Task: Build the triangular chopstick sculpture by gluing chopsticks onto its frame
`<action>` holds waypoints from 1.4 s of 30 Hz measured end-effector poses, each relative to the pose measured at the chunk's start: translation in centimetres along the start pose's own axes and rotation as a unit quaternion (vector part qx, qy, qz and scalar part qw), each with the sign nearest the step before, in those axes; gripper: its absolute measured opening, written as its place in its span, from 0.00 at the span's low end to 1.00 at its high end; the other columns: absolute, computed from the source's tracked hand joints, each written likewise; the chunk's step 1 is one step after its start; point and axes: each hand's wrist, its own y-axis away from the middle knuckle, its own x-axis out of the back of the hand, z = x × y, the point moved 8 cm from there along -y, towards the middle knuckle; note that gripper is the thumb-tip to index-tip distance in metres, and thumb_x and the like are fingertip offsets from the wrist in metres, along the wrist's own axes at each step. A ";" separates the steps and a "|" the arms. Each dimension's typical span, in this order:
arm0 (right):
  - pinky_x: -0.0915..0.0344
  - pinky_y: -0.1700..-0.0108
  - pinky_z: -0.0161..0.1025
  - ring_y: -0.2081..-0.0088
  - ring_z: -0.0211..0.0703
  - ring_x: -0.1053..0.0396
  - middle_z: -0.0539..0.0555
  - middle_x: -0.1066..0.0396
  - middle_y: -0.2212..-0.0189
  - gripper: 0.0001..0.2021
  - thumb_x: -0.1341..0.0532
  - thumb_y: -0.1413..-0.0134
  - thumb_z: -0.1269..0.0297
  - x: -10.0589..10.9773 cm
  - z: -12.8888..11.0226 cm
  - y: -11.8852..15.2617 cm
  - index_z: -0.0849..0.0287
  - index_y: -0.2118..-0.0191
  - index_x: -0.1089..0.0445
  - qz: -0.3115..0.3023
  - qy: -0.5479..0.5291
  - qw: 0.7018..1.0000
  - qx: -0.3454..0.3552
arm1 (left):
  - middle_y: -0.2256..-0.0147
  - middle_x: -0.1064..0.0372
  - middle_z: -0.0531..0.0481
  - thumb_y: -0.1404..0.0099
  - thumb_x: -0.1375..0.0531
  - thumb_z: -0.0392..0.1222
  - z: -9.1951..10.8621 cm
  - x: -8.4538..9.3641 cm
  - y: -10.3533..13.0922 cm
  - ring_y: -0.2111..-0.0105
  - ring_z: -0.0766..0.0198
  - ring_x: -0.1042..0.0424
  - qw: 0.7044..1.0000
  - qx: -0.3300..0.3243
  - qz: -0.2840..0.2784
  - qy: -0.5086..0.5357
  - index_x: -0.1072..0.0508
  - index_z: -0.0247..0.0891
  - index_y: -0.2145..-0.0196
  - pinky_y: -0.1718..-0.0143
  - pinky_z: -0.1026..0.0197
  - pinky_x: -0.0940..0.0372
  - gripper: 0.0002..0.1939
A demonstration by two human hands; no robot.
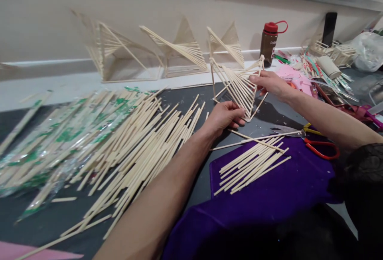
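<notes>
**Edges, blur and blocked views at the workbench**

Far left, the wrapped chopstick heap (44, 144) smears into blur and runs off the frame's edge. The left hand (224, 117) covers the near corner of the stick frame (236, 82), so that joint can't be seen. Scissors (302, 136): their handles slip partly behind the right forearm. Far right, the clutter pile (326, 72) is too jumbled to sort out, and the plastic bag (369, 50) is cut by the border.
</notes>
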 end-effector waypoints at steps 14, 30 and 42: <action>0.44 0.66 0.35 0.66 0.39 0.31 0.52 0.25 0.66 0.10 0.41 0.45 0.65 -2.7 0.2 6.1 0.58 0.63 0.22 -0.067 0.414 0.904 0.084 | 0.76 0.28 0.51 0.46 0.35 0.36 0.2 -0.2 -0.1 0.81 0.69 0.28 1.000 -0.004 -0.007 -0.020 0.30 0.34 0.73 0.86 0.72 0.41 0.06; 0.43 0.64 0.34 0.63 0.39 0.31 0.52 0.27 0.63 0.09 0.40 0.44 0.63 -4.2 2.0 5.7 0.58 0.64 0.22 -0.043 0.403 0.913 0.053 | 0.73 0.27 0.50 0.50 0.33 0.37 0.1 0.0 0.0 0.80 0.70 0.28 1.000 0.005 -0.016 0.005 0.27 0.34 0.71 0.86 0.72 0.42 0.08; 0.44 0.65 0.34 0.64 0.39 0.32 0.51 0.28 0.64 0.08 0.39 0.45 0.61 -4.5 2.3 5.8 0.58 0.66 0.24 -0.021 0.398 0.916 0.051 | 0.75 0.27 0.51 0.46 0.34 0.39 -0.1 0.2 -0.1 0.80 0.69 0.28 1.000 0.008 -0.002 -0.013 0.28 0.33 0.72 0.86 0.72 0.42 0.07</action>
